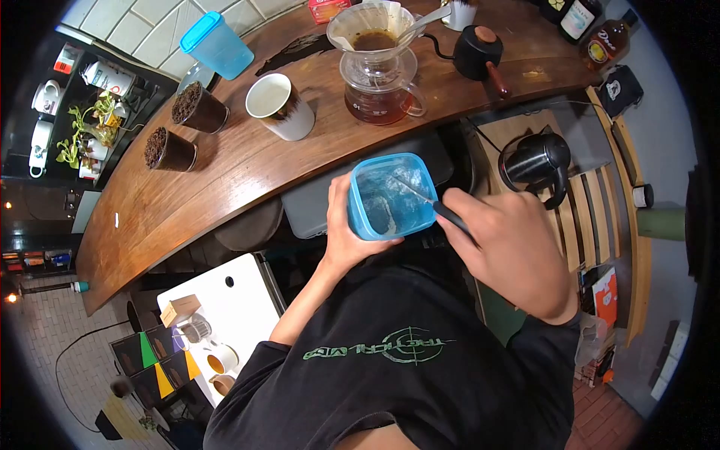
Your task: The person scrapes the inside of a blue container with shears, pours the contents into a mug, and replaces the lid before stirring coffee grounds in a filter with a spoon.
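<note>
My left hand [342, 225] is wrapped around a blue square plastic container [356, 206], tilted so that its open mouth faces me. Whitish smears show on its inner walls. In my right hand [502, 236] is a black-handled utensil [450, 217], its thin metal shaft reaching into the container. The kind of tip on that utensil cannot be made out. Beyond my hands, a glass coffee server [375, 105] holds brown liquid under a glass dripper [373, 19] with a paper filter and wet coffee. A white paper cup [292, 120] stands left of the server.
Two dark cups of grounds [172, 150] and a blue lidded container [225, 52] stand on the curved wooden counter [232, 176]. At the back right is a black gooseneck kettle [476, 52]. Below it, a black electric kettle [536, 161] sits on a lower wooden shelf.
</note>
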Demonstrator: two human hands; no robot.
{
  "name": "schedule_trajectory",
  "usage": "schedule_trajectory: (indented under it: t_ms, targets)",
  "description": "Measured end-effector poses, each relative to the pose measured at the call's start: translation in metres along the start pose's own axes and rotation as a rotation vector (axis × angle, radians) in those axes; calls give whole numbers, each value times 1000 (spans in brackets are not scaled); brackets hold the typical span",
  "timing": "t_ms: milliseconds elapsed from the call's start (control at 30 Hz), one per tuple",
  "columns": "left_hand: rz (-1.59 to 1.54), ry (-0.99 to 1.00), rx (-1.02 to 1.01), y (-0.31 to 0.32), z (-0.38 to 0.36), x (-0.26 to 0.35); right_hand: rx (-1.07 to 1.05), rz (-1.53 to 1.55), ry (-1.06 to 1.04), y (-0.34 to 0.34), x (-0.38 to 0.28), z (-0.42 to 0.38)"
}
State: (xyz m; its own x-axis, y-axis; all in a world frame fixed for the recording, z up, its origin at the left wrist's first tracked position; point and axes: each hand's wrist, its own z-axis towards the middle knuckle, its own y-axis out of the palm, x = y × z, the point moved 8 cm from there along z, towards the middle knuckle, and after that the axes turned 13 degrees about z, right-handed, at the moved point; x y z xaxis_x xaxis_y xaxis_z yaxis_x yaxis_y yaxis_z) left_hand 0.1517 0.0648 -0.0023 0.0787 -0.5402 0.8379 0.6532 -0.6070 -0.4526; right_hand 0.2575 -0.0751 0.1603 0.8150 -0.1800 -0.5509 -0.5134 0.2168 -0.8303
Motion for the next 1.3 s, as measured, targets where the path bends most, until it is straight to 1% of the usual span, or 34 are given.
schedule_trajectory:
  t_ms: [33,100,133,200,233,300,367,433,500,567,600,667,700,767,800,833,900,967,1033,1067,1100,1167,1233,1300]
  targets:
    - [-3,3,-4,-1,1,1,-26,-41,2,7,4,2]
    - [211,198,-6,-2,4,22,-45,-20,-1,9,2,1]
    - [287,241,6,-4,6,28,4,-4,15,-4,-3,-2]
    - [242,202,33,-8,5,22,67,38,41,-21,-2,-3]
    - [192,166,62,-11,6,19,67,39,43,-15,5,2]
    - [235,196,51,-9,6,26,-35,13,-47,8,12,10]
    - [269,374,86,-6,2,40,-24,-21,-48,-1,2,4]
    - [319,366,98,-9,0,38,7,66,65,-21,-4,-4]
    - [283,334,144,-15,3,31,20,78,56,-13,1,-2]
    - [257,365,123,-14,2,33,-9,-6,-9,1,10,3]
    - [295,380,104,-12,1,35,-8,-8,-13,-5,6,3]
    - [329,407,103,-14,1,34,24,164,74,-20,2,-2]
    - [294,410,148,-18,1,32,23,167,76,-18,5,0]
    - [299,482,180,-20,1,38,-17,127,59,-4,14,6]
    - [335,515,171,-17,1,42,12,72,-5,0,15,6]
    - [375,547,166,-14,0,45,13,71,-11,-4,11,4]
    - [392,533,167,-13,-2,38,70,117,24,-28,-2,-5]
    - [361,496,199,-16,3,31,75,84,59,-48,-2,-14]
    - [354,488,196,-16,4,26,-19,-20,-63,-54,-9,-22]
    - [355,486,176,-15,4,27,-90,-66,-75,-53,-11,-26]
    - [356,484,157,-14,4,28,-92,-66,-77,-54,-14,-29]
    - [375,490,155,-15,4,31,-249,-95,-69,-43,-16,-37]
    - [387,500,149,-13,5,36,-270,-140,-65,-32,-14,-35]
    - [381,550,102,-7,3,45,-230,-147,-176,-20,-13,-23]
